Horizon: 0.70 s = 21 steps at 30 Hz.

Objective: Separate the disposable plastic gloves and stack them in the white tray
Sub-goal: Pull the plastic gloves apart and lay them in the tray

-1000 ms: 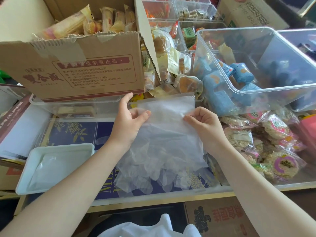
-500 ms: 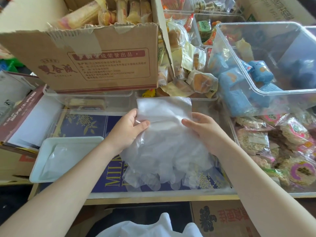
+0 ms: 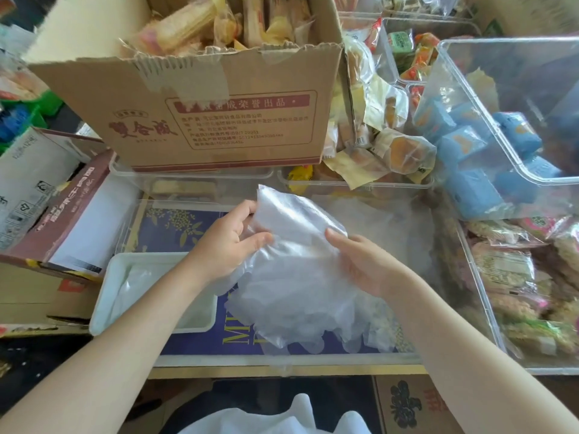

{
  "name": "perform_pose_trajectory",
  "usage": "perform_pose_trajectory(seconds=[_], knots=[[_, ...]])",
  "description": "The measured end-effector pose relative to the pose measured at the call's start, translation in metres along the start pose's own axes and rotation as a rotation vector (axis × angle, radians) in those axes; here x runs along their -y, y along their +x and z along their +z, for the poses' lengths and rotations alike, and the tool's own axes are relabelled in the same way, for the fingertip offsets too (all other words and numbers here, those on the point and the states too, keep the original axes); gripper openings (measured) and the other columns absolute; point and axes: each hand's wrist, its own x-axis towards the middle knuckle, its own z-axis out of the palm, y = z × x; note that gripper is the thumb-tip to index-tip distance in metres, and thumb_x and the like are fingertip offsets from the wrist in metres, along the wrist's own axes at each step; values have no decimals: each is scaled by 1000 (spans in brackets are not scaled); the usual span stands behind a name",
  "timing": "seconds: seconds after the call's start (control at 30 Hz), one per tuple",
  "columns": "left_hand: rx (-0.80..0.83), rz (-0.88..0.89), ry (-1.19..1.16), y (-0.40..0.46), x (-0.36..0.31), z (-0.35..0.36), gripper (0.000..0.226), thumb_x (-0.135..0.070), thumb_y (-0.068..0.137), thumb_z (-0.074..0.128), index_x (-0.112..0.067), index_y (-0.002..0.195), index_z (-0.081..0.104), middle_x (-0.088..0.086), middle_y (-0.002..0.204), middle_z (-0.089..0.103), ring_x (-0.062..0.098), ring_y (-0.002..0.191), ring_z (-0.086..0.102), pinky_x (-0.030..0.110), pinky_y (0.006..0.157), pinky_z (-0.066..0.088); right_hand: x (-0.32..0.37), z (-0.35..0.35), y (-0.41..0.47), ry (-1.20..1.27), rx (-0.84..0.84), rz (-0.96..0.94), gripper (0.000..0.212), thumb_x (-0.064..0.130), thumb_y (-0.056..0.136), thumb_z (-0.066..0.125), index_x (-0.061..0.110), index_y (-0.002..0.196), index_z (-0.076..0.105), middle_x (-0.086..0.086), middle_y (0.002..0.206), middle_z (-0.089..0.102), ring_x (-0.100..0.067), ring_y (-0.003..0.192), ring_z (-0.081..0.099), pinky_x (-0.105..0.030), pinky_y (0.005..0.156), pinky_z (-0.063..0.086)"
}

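Here, the bundle of disposable plastic gloves (image 3: pixel 291 277) hung between the two hands, cuffs uppermost and the limp finger ends trailing down toward the person. The left hand (image 3: pixel 225 245) gripped the bundle's left cuff edge, thumb on the front and fingers curled behind the film. The right hand (image 3: pixel 360 261) pinched the right edge, thumb on top, the other fingers hidden under the plastic. The hands sat apart, with the gloves spanning the gap.

Just below and left of the left wrist lay the white tray (image 3: pixel 103 296), partly crossed by the left forearm; clear film already rested inside it, though how many gloves could not be told. Tray and gloves sat within a shallow clear bin (image 3: pixel 282 360) resting on a dark blue printed sheet (image 3: pixel 175 223) on the desk.

Beyond the hands stood a cardboard box (image 3: pixel 219 114) packed with wrapped snacks, close behind the cuffs. Right of the right hand, a tilted clear tub (image 3: pixel 507 120) held blue packets, and beside the right forearm another bin held bagged rice cakes (image 3: pixel 513 277). Left of the left hand lay a brown-edged carton (image 3: pixel 62 214).
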Motion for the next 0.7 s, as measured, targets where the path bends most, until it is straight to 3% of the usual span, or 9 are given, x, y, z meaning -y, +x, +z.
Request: perform_pose_trajectory(seconds=[0.1,0.13,0.2,0.27,0.3,0.43,0.53,0.6,0.7], knots=[[35,-16,20,0,9,-12,30,-50,78,54,-36,104,53,-1,98,69,26,87,63,47,86,45,-3,17,7,106,-61,-230,8,17,79,64,10,79,66,-8,75,63,-14,58,60,-24,52,51],[34,-32,36,1,13,-15,33,-54,76,50,-34,103,54,3,98,68,31,85,61,48,86,45,-5,22,11,100,-121,-295,11,11,81,63,12,71,65,-6,70,61,-12,53,57,-22,49,48],[5,-69,50,3,21,-22,39,-54,76,50,-23,99,56,8,95,68,27,82,59,48,87,45,-7,31,18,10,-223,-374,19,5,85,61,14,69,63,-2,66,62,-11,54,57,-24,54,46],[-38,-96,77,5,29,-30,21,-40,84,54,-20,90,58,4,83,67,15,76,59,42,81,45,-11,41,18,-112,-235,-398,8,7,86,62,14,82,62,0,73,64,-8,61,59,-22,60,47],[-57,-102,83,5,32,-33,9,-31,88,55,-22,85,58,-1,76,64,7,69,57,34,76,44,-14,46,18,-175,-202,-378,7,7,86,63,14,87,62,3,76,65,-6,64,60,-19,61,47],[-158,-103,83,7,40,-47,14,-14,95,51,-18,84,56,-8,69,56,-9,51,50,8,56,35,-31,59,20,-378,-92,-257,17,1,84,65,17,79,64,13,61,68,4,57,60,-12,56,44],[-266,-95,82,12,55,-61,14,-22,92,55,-29,79,55,-12,72,59,-5,64,54,22,71,41,-42,64,26,-404,-119,-240,17,-1,83,65,14,76,63,6,63,65,-5,58,58,-18,58,46],[-326,-106,120,15,63,-70,12,-32,87,51,-26,77,54,-10,73,60,15,72,58,35,74,43,-48,60,31,-391,-146,-196,16,-1,84,64,11,76,58,-2,66,61,-9,56,53,-21,55,44],[-325,-99,200,17,69,-78,16,-32,89,51,-18,84,54,-2,72,60,23,72,55,36,72,42,-62,46,40,-571,-135,-62,9,2,84,65,4,80,57,-5,64,57,-12,50,48,-24,50,41]])
